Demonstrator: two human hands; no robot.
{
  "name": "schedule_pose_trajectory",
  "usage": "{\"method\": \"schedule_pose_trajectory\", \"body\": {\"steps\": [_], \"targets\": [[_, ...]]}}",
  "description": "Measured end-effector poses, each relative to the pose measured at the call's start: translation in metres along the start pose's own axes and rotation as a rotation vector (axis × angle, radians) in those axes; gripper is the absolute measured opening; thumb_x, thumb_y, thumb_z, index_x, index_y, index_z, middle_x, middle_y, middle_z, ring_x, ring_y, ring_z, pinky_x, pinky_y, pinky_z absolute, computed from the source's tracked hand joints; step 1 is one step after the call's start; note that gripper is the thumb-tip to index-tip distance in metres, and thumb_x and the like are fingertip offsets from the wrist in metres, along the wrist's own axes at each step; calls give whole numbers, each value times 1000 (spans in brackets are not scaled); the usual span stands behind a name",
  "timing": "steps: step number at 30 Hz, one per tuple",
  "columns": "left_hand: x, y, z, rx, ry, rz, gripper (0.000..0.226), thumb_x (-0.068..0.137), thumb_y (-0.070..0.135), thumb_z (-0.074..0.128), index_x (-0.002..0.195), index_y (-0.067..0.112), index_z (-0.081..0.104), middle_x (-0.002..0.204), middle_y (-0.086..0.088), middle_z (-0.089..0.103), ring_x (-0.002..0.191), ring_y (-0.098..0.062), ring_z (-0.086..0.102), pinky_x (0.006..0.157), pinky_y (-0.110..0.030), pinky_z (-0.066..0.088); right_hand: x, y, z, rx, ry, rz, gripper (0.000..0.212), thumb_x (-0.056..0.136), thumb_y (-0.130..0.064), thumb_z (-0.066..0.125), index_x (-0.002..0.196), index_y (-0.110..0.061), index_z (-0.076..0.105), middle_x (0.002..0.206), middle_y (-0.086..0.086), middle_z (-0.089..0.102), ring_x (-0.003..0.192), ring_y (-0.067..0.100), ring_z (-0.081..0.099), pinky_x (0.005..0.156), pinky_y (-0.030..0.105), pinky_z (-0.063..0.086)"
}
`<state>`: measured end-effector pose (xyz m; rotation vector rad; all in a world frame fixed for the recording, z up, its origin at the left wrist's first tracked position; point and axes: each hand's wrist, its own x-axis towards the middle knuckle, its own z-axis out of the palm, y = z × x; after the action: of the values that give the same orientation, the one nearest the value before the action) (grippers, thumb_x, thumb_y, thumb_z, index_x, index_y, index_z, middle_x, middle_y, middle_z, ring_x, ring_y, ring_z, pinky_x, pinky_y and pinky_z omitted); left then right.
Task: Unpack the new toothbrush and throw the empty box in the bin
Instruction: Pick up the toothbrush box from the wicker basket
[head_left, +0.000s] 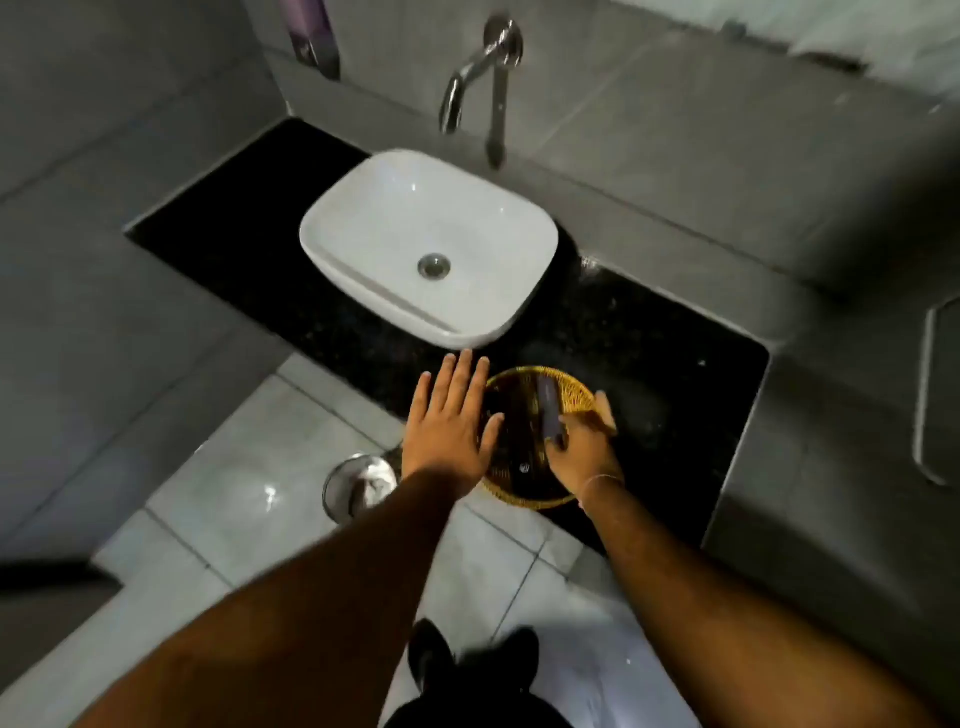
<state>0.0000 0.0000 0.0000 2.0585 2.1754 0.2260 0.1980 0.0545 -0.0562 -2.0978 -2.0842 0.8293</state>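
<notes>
Here, one box, two hands.

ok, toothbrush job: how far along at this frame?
Nothing looks done yet. In hand: the right hand grips the small dark toothbrush box over the round yellow woven tray; the left hand is spread open beside it. Left: open it, remove the brush, drop the box in the steel floor bin.

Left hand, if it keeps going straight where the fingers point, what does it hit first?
Probably the white sink: the left hand is open, fingers aimed at the sink's near wall across a short strip of black counter. Height is unclear.
</notes>
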Motion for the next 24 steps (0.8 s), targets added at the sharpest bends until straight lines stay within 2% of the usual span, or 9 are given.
{"method": "schedule_pose_trajectory", "body": {"steps": [2,4,6,12,16,18,20,22,24], "targets": [[-5,3,0,12,-42,1,76,112,56,27,176,22,5,186,-5,0,173,-25,0,139,-52,5,1,1,2,77,55,62,39,84,-38,62,119,-23,57,113,12,65,108,39,62,87,48,57],[-15,-1,18,24,-90,-8,76,113,57,26,176,22,2,186,-4,-2,173,-25,-2,140,-52,5,7,4,17,67,77,106,55,80,-33,69,129,-21,46,123,15,60,112,41,60,88,51,57],[-34,-4,37,27,-131,-24,76,113,58,25,176,22,0,186,-5,-2,173,-25,-3,140,-52,5,10,9,32,38,90,125,62,76,-31,74,129,-19,45,128,16,56,116,42,57,91,52,56],[-47,-10,36,-15,-152,-57,76,113,60,22,176,23,0,186,-4,-4,173,-25,-5,140,-50,1,5,-1,22,121,115,208,31,72,-33,76,97,-19,65,107,10,65,99,35,66,78,47,62],[-33,-6,8,-103,-109,-122,75,114,57,25,176,23,0,186,-3,-3,173,-23,-4,140,-50,4,-20,-15,-6,205,202,198,34,77,-26,76,108,-19,64,121,10,59,101,35,66,82,42,60],[-19,3,-15,-263,-60,-193,75,114,55,32,176,22,6,186,-4,8,173,-23,9,140,-47,11,-35,-23,-20,299,253,141,37,78,-25,77,112,-23,62,141,7,50,117,26,61,90,38,57],[-4,13,-39,-454,-11,-265,75,112,54,43,175,20,19,181,-7,30,167,-25,30,136,-44,25,-52,-34,-34,385,317,41,43,73,-21,81,111,-25,60,155,0,37,136,22,47,99,37,51],[7,21,-61,-622,-40,-285,70,111,54,50,172,25,30,172,-6,47,156,-26,47,129,-43,39,-69,-44,-46,411,378,-70,45,67,-13,83,106,-22,61,143,-3,43,142,27,37,103,46,49],[13,25,-85,-787,-67,-244,62,108,53,56,166,34,42,156,-3,65,139,-23,65,117,-44,53,-87,-59,-62,435,406,-161,46,65,-9,84,104,-18,62,118,-5,53,139,22,36,102,50,48]]}}
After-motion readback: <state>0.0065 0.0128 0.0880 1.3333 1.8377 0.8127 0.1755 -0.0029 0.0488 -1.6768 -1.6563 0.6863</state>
